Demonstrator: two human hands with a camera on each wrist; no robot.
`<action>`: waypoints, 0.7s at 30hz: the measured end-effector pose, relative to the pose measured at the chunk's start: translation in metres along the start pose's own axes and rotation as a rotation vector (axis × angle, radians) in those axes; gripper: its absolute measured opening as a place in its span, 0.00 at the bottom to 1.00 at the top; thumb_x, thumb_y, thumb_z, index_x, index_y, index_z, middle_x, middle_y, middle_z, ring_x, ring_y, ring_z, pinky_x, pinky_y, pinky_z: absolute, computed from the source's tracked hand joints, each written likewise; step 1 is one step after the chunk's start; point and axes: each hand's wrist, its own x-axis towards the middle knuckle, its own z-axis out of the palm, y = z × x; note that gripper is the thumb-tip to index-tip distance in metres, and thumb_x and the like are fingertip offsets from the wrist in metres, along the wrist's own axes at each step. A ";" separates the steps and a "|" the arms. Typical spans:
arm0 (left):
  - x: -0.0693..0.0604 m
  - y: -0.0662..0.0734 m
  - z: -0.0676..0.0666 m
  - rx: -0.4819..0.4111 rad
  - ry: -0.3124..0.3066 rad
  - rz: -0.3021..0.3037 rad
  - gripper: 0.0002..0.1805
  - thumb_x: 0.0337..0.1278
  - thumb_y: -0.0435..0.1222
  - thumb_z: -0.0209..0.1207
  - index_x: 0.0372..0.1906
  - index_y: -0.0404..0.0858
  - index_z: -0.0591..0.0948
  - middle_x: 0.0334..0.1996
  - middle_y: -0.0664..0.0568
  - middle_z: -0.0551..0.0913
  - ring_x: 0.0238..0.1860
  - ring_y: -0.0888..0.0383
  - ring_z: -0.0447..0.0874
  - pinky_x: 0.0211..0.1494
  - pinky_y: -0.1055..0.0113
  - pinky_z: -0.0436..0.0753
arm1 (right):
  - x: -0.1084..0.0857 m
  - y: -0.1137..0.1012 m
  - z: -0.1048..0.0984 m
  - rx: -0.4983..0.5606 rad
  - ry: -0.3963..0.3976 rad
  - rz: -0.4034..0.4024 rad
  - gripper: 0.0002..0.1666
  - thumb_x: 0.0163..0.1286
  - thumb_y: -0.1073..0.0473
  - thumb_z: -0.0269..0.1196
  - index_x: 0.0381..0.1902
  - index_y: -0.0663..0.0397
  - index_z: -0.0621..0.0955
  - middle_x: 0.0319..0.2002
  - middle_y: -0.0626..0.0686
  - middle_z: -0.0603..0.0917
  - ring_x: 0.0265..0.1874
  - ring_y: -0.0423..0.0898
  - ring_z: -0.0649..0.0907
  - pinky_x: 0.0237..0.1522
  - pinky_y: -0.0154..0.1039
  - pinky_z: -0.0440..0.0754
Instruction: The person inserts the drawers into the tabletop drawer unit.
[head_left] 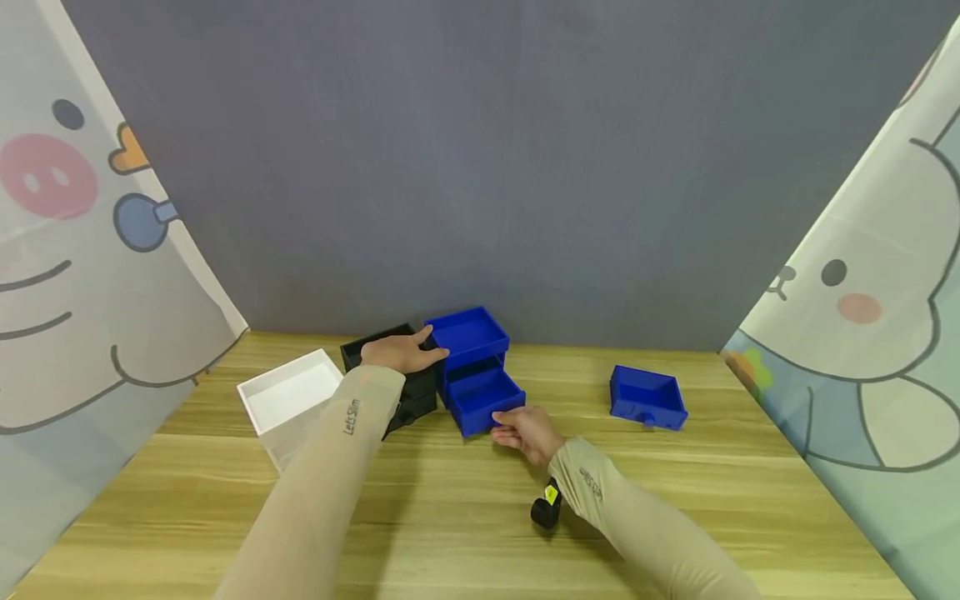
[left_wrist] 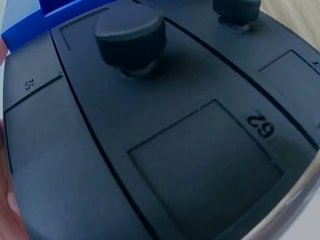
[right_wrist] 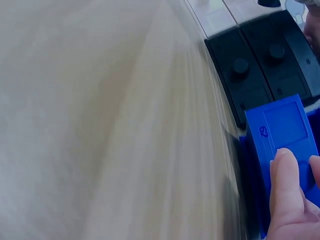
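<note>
A blue drawer cabinet (head_left: 468,335) stands near the back wall with its open-topped tray uppermost. Its lower drawer (head_left: 480,398) sticks out toward me. My right hand (head_left: 528,432) pinches that blue drawer's front at the knob; in the right wrist view the thumb (right_wrist: 286,175) lies beside the knob, which is partly covered. My left hand (head_left: 401,353) lies over the top of a black drawer cabinet (head_left: 416,398), its fingers extended against the blue cabinet's left edge. Closed black drawers with round knobs (left_wrist: 131,42) fill the left wrist view.
A white drawer cabinet (head_left: 292,392) stands left of the black one, partly behind my left sleeve. A loose blue drawer (head_left: 647,400) sits on the wooden table (head_left: 450,533) to the right. A grey wall (head_left: 480,167) closes off the back, and printed cloths hang at both sides.
</note>
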 end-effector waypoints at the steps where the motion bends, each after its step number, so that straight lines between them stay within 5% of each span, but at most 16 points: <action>1: 0.000 0.000 -0.001 0.006 0.000 0.002 0.43 0.58 0.72 0.34 0.76 0.62 0.42 0.10 0.55 0.65 0.12 0.61 0.48 0.21 0.65 0.54 | 0.001 -0.001 0.000 -0.001 0.006 0.005 0.02 0.66 0.73 0.58 0.33 0.71 0.76 0.18 0.53 0.81 0.17 0.40 0.82 0.25 0.30 0.81; 21: 0.000 0.002 0.001 0.047 0.022 -0.013 0.43 0.57 0.73 0.35 0.75 0.63 0.44 0.09 0.55 0.64 0.11 0.61 0.48 0.21 0.65 0.54 | 0.018 -0.005 -0.001 -0.105 -0.015 0.090 0.03 0.68 0.73 0.57 0.35 0.71 0.74 0.19 0.55 0.81 0.18 0.41 0.82 0.27 0.32 0.81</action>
